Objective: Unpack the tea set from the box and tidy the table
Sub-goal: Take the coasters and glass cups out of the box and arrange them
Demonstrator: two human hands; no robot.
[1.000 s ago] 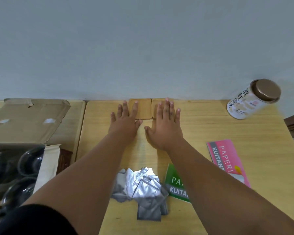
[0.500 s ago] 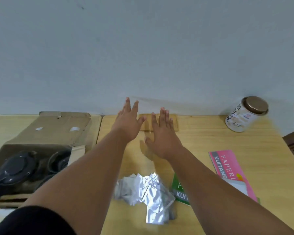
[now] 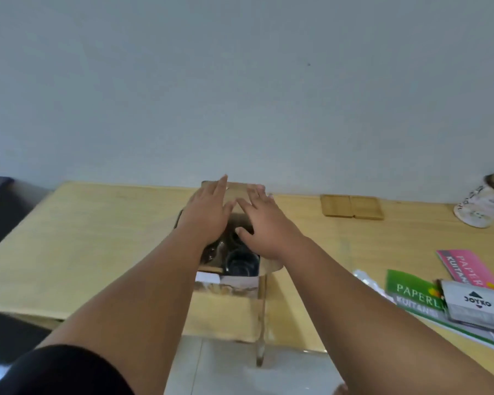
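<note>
Fingers on both hands are stretching out flat and loosely spread, gripping nothing, as the left hand [image 3: 208,215] and right hand [image 3: 264,220] are hovering side by side over the open brown cardboard box [image 3: 228,283] in the middle of the pale wooden table [image 3: 97,246]. Whether the fingertips are touching the box's far flap is hard to tell, since motion blur is smearing that area. The hands and forearms are covering most of the box's inside; only a few dark rounded tea set pieces [image 3: 240,265] are showing between the wrists, and their exact shapes are unclear. Two flat square wooden coasters [image 3: 351,213] are lying edge to edge near the wall, well apart from the box. A white printed tin with a bronze lid [image 3: 485,205] is standing at the right edge, partly cut off. Green and pink paper booklets [image 3: 417,295] and a small grey carton [image 3: 474,305] are overlapping at lower right, also cropped.
</note>
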